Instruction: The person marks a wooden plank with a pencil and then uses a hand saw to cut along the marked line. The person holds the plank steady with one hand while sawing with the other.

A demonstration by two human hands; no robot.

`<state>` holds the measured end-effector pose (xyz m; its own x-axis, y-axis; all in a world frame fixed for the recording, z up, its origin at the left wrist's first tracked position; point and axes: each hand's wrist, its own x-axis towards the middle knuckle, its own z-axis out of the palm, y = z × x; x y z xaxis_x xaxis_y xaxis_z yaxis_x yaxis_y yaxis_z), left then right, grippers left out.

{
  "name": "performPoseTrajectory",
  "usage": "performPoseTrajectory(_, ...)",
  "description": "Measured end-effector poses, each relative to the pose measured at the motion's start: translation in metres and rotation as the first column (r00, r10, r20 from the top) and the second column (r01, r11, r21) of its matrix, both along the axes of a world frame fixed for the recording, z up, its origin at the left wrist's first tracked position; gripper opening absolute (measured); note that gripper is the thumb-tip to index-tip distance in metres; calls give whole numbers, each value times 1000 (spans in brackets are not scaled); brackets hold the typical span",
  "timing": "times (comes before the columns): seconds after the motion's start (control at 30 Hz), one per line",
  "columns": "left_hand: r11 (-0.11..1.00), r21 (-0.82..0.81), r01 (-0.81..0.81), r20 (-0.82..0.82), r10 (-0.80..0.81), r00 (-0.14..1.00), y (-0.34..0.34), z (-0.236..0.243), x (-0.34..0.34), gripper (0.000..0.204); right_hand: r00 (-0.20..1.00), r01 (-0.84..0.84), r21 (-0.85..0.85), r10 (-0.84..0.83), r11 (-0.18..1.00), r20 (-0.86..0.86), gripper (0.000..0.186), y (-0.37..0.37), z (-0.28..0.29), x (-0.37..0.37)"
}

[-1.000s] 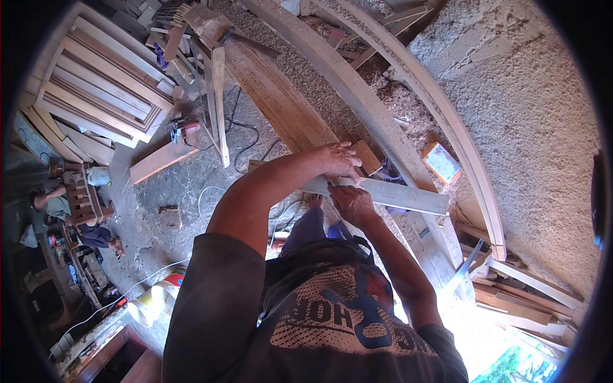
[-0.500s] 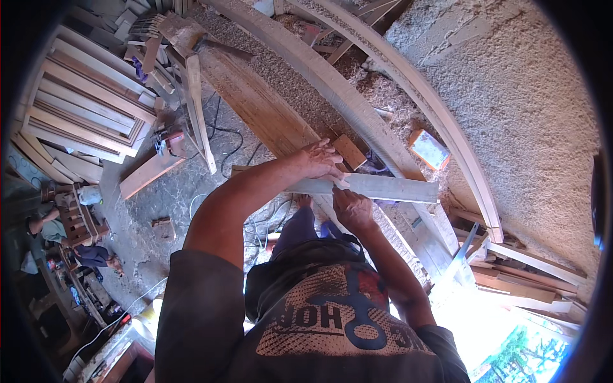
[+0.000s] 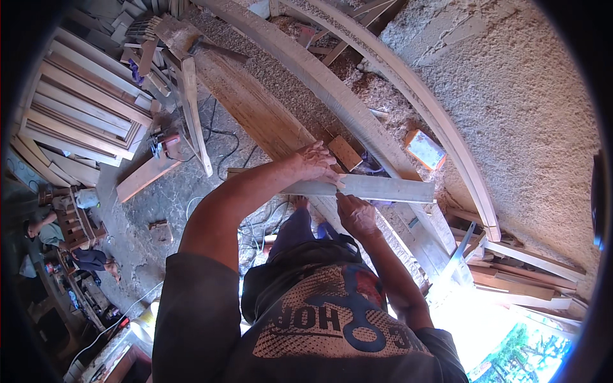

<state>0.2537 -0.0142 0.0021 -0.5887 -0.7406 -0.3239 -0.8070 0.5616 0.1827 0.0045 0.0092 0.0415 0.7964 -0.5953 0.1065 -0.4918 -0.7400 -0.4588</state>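
Observation:
A flat grey-white board (image 3: 389, 189) lies crosswise over the long wooden plank (image 3: 252, 102). My left hand (image 3: 315, 163) rests over the board's middle, fingers spread and bent down at its far side. My right hand (image 3: 356, 214) is closed in a pinch at the board's near edge, just right of the left hand. A thin tip shows above its fingers, too small to name. Beyond the board sits a small brown wood block (image 3: 345, 152).
Long curved beams (image 3: 332, 86) sweep past on the right, over wood shavings. An orange-and-white box (image 3: 425, 149) and a hammer (image 3: 217, 48) lie nearby. Slatted wooden frames (image 3: 89, 96) lean at left. Cables (image 3: 223, 134) cross the floor. Another person's legs (image 3: 96, 258) show far left.
My right hand has moved very slightly along the board's near edge. The left hand keeps its place on the board. The whole view has shifted a little.

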Motion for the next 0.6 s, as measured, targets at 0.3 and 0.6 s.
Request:
performPoseTrajectory(0.3, 1000, 15, -25, -31, 26, 999, 1, -3, -1, 34, 975, -169, 14, 170, 985, -145, 17, -23, 3, -15)
performPoseTrajectory(0.6, 998, 59, -30, -65, 34, 997, 2, 1, 1, 37, 955, -175, 107, 196, 979, -223, 25, -33, 9, -20)
